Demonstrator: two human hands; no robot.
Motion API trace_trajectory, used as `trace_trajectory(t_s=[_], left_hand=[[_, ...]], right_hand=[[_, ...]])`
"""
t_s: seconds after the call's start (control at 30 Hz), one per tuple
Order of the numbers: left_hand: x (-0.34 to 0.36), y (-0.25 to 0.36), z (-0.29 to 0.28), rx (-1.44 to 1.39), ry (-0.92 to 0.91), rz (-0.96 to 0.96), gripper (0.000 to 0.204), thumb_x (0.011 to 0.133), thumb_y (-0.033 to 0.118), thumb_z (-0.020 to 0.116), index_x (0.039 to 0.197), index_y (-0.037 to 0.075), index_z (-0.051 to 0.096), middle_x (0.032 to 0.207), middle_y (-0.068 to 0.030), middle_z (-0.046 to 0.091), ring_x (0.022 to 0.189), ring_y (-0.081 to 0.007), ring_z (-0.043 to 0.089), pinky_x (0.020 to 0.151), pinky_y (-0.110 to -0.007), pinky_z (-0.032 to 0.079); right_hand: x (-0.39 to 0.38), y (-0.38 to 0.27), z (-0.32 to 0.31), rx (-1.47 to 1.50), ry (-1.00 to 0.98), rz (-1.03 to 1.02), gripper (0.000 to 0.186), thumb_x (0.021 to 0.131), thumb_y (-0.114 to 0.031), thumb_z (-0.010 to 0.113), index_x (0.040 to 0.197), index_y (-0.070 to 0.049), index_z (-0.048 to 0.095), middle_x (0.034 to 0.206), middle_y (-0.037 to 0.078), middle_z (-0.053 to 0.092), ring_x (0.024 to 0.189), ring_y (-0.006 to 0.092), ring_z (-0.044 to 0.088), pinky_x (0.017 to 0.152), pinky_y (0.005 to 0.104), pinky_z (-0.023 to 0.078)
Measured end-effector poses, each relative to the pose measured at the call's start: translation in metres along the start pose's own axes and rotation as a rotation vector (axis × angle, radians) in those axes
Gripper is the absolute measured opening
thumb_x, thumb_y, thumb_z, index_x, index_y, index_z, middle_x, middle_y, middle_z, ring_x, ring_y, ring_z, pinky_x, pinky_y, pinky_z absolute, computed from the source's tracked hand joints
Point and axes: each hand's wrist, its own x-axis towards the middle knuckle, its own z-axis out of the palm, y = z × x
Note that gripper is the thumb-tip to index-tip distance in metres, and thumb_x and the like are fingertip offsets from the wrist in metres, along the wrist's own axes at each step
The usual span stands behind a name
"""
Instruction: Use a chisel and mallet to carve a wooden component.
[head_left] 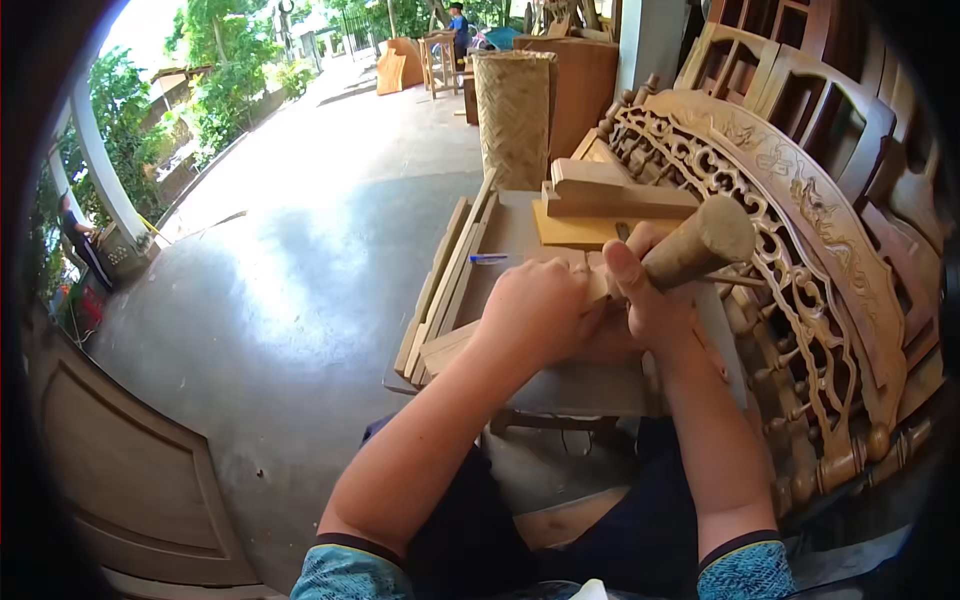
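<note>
One round wooden mallet [712, 238], up over the surface [590, 392]; right hand [655, 305] has its fingers clamped on it. Left hand [538, 305] sits just beside, fingers curled in; can't tell what they grip. Also on the surface: one blue pen [489, 259], one yellow board [580, 229], at least three wood strips [432, 285]. One tall woven cylinder [514, 115] behind, inside hidden.

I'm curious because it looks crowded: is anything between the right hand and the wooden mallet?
Nothing visible: the right hand holds the wooden mallet directly, its broad round end sticking out past the thumb.
</note>
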Motion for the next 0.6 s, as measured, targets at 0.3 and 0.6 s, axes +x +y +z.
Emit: trace_trajectory(t_s=[0.3, 0.6], left_hand=[[0.0, 0.0, 0.005, 0.023, -0.059, -0.006, 0.043, 0.091, 0.037, 0.064, 0.115, 0.001, 0.067, 0.096, -0.0198, 0.072, 0.09, -0.0367, 0.073, 0.078, -0.047, 0.059], [-0.001, 0.0, 0.0, 0.008, -0.034, 0.008, 0.037, 0.09, 0.035, 0.065, 0.107, 0.003, 0.07, 0.094, -0.0169, 0.072, 0.087, -0.035, 0.073, 0.077, -0.046, 0.059]], right_hand=[[0.013, 0.002, -0.003, 0.011, -0.022, 0.147, 0.031, 0.094, -0.019, 0.076, 0.072, -0.01, 0.055, 0.06, -0.004, 0.052, 0.054, 0.0034, 0.046, 0.051, 0.0249, 0.036], [0.011, -0.01, -0.004, 0.172, 0.04, 0.085, 0.031, 0.096, -0.019, 0.074, 0.073, -0.01, 0.055, 0.058, -0.005, 0.05, 0.05, 0.0034, 0.043, 0.046, 0.0261, 0.035]])
